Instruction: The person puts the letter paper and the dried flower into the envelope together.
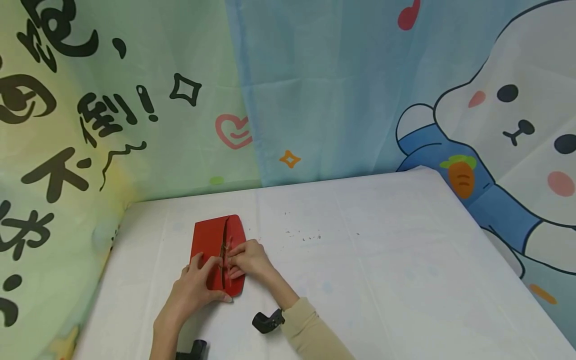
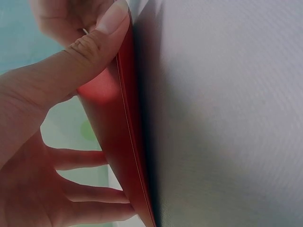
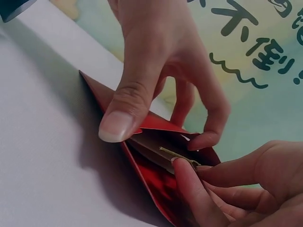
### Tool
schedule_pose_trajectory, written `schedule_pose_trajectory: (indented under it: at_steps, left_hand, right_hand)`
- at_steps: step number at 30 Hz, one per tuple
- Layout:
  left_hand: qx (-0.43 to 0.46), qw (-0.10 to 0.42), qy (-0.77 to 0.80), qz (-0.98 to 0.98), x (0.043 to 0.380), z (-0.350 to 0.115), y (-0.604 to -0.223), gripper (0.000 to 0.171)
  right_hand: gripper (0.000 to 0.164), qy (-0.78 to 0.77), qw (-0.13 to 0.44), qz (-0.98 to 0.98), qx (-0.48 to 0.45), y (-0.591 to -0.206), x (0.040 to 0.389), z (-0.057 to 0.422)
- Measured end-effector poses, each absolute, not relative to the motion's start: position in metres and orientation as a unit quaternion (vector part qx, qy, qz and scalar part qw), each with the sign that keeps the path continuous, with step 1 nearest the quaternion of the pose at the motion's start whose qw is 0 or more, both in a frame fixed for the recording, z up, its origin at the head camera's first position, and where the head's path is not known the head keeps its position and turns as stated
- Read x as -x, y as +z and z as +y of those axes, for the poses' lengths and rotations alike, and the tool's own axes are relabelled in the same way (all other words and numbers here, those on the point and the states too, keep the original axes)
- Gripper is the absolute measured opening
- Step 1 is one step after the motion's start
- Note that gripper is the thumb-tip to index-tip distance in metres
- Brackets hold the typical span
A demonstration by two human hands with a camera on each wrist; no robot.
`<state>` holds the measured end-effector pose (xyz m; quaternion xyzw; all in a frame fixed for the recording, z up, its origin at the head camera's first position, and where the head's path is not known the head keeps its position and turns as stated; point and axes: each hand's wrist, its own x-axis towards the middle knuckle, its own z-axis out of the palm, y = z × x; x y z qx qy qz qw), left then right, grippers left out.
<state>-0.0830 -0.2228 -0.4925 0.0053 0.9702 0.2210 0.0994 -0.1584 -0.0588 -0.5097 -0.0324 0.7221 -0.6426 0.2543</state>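
Note:
A red envelope [image 1: 208, 234] lies on the white tablecloth with its flap folded out to the right. My left hand [image 1: 191, 292] grips it, thumb at the near end and fingers spread along the left side. In the left wrist view the thumb presses on the envelope's edge [image 2: 120, 127]. At the envelope's mouth, the fingertips of my right hand [image 1: 253, 260] pinch a thin gold-brown strip [image 3: 171, 152], whose kind is unclear. A dull brownish layer [image 3: 150, 150] shows inside the mouth; the rest of the inside is hidden.
Small dark specks [image 1: 310, 237] are scattered on the tablecloth [image 1: 382, 270] right of the envelope. A black wrist device [image 1: 267, 322] sits by the right wrist, another [image 1: 197, 350] by the left. Printed cloth [image 1: 306, 100] hangs behind and beside the table.

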Motion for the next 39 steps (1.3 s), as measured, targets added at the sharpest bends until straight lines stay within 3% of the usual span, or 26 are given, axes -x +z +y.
schedule_pose_trajectory:
  at_steps: [39]
  left_hand:
    - [0.008,0.109,0.217,0.97,0.084,-0.22,-0.493,0.084]
  right_hand:
    - [0.02,-0.618,0.208,0.758,0.024,-0.519,0.154,-0.083]
